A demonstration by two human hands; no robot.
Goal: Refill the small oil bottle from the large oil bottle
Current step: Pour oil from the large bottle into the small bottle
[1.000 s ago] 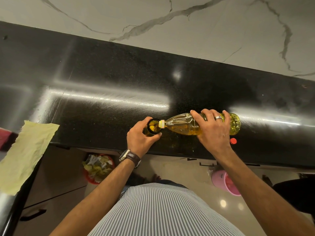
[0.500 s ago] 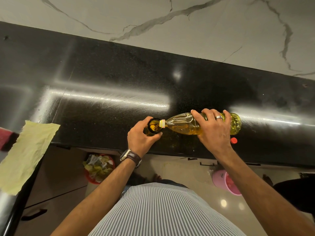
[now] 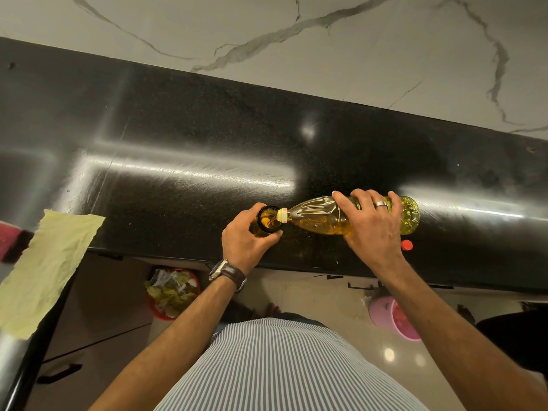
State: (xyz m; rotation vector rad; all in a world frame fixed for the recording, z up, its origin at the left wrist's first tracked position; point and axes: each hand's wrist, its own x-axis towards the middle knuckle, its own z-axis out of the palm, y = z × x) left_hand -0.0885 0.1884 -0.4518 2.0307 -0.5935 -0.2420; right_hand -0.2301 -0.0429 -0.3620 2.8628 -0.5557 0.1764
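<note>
I see my right hand [image 3: 374, 223] wrapped around the body of the large oil bottle [image 3: 326, 218], fingers curled over its top side, a ring on one finger. The bottle lies tipped almost flat above the black worktop [image 3: 184, 149], near its front edge, neck pointing left. Yellow oil fills the lower side of the bottle and reaches the neck. Its mouth sits right at the open rim of the small oil bottle [image 3: 267, 221], a dark, round-mouthed container standing on the worktop close to the front edge. I can make out yellow liquid inside that opening.

My left hand [image 3: 247, 243] grips the small bottle from the near side, thumb and fingers curled round it, a watch with a brown strap [image 3: 228, 274] on the wrist.

A small red cap [image 3: 406, 245] lies on the worktop just beside my right wrist, near the front edge. A pale yellow cloth [image 3: 44, 268] drapes over the worktop's left part. Below the front edge I see a red bin with scraps [image 3: 172, 292] on the floor and a pink bucket [image 3: 391, 317] to the right.
</note>
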